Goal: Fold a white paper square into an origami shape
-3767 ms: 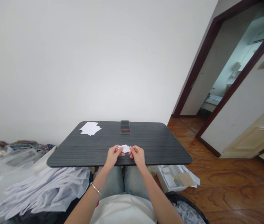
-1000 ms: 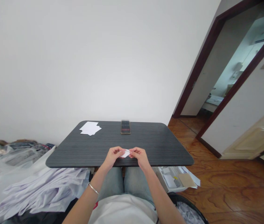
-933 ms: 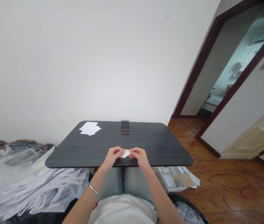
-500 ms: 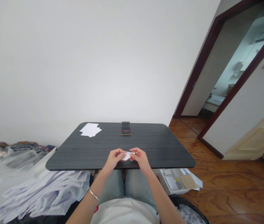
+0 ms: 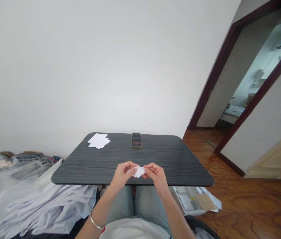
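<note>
My left hand (image 5: 123,174) and my right hand (image 5: 156,174) hover just above the near edge of a dark grey wood-grain table (image 5: 170,166). Between their fingertips they pinch a small folded piece of white paper (image 5: 138,171). Part of it is hidden by my fingers. Farther off on the table lie a loose stack of white paper sheets (image 5: 98,141) and a smartphone (image 5: 136,140), both well beyond my hands. A thin silver bangle (image 5: 95,223) circles my left wrist.
A heap of white cloth and plastic sheeting (image 5: 48,205) lies left of the table. On the floor to the right stands an open box of papers (image 5: 192,200). A black bin (image 5: 201,225) sits near my right knee. Wooden flooring and a doorway lie further right.
The folded paper now shows wider between my hands, which have drawn slightly apart. The whole view has shifted a little, with the table lower in the picture.
</note>
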Tool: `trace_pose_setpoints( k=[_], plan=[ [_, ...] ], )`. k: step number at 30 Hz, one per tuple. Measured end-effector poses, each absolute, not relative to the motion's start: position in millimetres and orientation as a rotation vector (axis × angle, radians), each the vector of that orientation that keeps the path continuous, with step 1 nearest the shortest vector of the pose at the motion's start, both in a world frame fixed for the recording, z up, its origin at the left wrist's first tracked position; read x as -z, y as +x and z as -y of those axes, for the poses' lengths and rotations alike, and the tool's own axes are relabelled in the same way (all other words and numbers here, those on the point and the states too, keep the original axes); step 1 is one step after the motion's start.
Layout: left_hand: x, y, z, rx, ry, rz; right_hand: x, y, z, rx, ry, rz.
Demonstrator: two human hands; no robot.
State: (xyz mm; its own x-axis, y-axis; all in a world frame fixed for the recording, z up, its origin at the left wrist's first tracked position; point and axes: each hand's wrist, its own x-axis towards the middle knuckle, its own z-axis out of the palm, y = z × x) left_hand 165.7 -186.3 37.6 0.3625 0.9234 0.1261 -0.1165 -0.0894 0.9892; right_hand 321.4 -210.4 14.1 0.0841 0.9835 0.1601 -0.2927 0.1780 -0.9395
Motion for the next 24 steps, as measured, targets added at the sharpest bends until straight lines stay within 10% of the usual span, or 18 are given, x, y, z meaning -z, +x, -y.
trace_pose_setpoints(
  k=[24],
  plan=[
    [-89.9,164.2,221.6,-1.005,1.45,-0.752,-61.8,312.5,246.4,-1.113,-0.838,1.088]
  ],
)
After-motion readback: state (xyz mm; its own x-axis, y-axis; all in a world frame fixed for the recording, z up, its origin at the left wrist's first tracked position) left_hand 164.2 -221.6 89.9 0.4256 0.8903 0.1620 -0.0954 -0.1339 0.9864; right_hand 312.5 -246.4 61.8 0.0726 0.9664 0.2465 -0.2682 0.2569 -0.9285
